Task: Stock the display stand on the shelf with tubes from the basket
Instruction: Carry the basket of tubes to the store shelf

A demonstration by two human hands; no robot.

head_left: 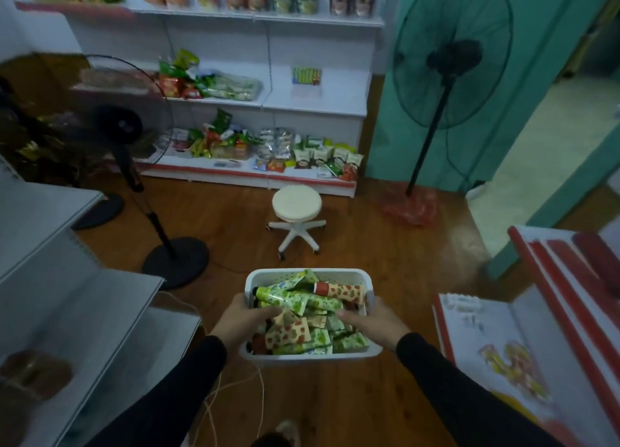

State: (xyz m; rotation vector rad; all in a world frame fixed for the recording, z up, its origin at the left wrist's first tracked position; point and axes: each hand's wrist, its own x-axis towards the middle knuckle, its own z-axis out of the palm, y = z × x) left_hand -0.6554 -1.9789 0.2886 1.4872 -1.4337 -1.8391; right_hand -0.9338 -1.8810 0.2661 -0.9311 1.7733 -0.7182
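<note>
White plastic forms the perforated basket (pixel 335 273) that a person carries at waist height over a wooden floor (pixel 385 245). The left hand (pixel 246 319) grips the left rim, thumb hooked inside over the contents, and the right hand (pixel 372 319) grips the right rim the same way; both arms wear black sleeves (pixel 469 389). Inside the basket lies a loose heap of tubes (pixel 302 315), too tangled to count exactly: most are green with a leaf print, at least two are cream with red spots, and one of those lies across the top with a red cap.

Across the room stands a white shelf unit (pixel 302 101) with three visible levels. Its middle level holds one small display stand (pixel 306 77) at the right, showing a row of green and red items, blurred too much to count. Snack packets (pixel 208 84) are heaped on the left of that level, and more fill the levels above and below.

One round white stool (pixel 296 203) on castors stands between the basket and the shelf unit. Two black pedestal fans are in view: one (pixel 449 67) at the right by a teal wall, another (pixel 127 124) at the left. Other shelving edges the view on both sides.
</note>
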